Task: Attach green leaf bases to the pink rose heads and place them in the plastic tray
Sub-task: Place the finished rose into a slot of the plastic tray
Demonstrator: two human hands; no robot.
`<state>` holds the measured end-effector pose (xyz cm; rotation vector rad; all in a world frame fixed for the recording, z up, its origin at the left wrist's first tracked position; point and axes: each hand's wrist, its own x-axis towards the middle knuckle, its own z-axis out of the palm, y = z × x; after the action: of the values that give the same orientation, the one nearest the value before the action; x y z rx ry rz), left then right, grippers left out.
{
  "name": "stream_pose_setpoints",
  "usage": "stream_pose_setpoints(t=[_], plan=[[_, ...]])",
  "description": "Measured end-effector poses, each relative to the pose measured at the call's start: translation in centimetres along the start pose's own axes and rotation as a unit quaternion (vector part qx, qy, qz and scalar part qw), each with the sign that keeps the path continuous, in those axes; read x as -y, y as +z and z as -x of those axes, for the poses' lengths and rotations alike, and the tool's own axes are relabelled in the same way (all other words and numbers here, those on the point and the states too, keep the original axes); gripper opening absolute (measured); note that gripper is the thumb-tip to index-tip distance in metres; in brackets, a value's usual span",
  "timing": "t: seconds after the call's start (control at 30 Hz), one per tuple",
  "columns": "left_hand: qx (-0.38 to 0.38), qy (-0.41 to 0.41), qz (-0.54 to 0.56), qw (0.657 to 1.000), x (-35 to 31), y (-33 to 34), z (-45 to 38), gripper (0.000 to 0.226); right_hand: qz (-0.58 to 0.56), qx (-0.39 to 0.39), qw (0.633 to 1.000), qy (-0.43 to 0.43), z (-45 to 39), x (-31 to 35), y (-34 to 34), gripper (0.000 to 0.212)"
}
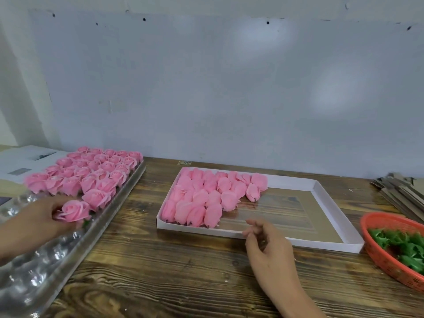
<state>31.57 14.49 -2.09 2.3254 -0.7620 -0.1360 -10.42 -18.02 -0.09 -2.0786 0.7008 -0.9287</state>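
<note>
- Presently, my left hand [39, 216] grips one pink fabric rose head [73, 211], a sliver of green showing beneath it, over the near part of the clear moulded plastic tray [34, 276] at the left of the dark wooden worktop [160, 271].
- My right hand [267, 243] hangs over the worktop with fingers loosely curled, holding nothing, just in front of the white shallow cardboard box [330, 203].
- Done, as I judge: the far end of the clear tray carries several close rows of finished upright roses [91, 171]; the rose in hand appears ready to join them.
- Left: the tray's near cups stand unfilled, perhaps half of it.
- Supply: a block of bare rose heads lying on their sides [202, 198] fills the left part of the white box; the right part is bare.
- Green leaf bases [403, 246] lie heaped in the orange plastic mesh basket [380, 260] at the right edge.
- Assessment: roughly mid-task, with ample stock of both parts.
</note>
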Motion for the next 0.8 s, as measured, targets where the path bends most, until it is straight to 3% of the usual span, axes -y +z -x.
stream_pose_setpoints(t=[0.17, 0.4, 0.6, 0.8], plan=[[0.011, 0.011, 0.011, 1.000, 3.3, 1.2, -2.0, 0.054, 0.003, 0.002, 1.000, 0.004, 0.0, 0.0, 0.0, 0.031], [0.001, 0.060, -0.099, 0.993, -1.3, 0.7, -1.8, 0.045, 0.003, -0.006, 1.000, -0.003, 0.1, 0.5, -0.2, 0.040], [0.002, 0.082, -0.122, 0.989, -1.3, 0.6, -2.1, 0.042, -0.004, -0.007, 1.000, 0.002, 0.0, 0.5, -0.2, 0.040], [-0.027, 0.090, -0.207, 0.974, -1.5, 1.5, -2.8, 0.058, -0.007, 0.000, 1.000, 0.006, 0.1, 0.6, -0.2, 0.040]])
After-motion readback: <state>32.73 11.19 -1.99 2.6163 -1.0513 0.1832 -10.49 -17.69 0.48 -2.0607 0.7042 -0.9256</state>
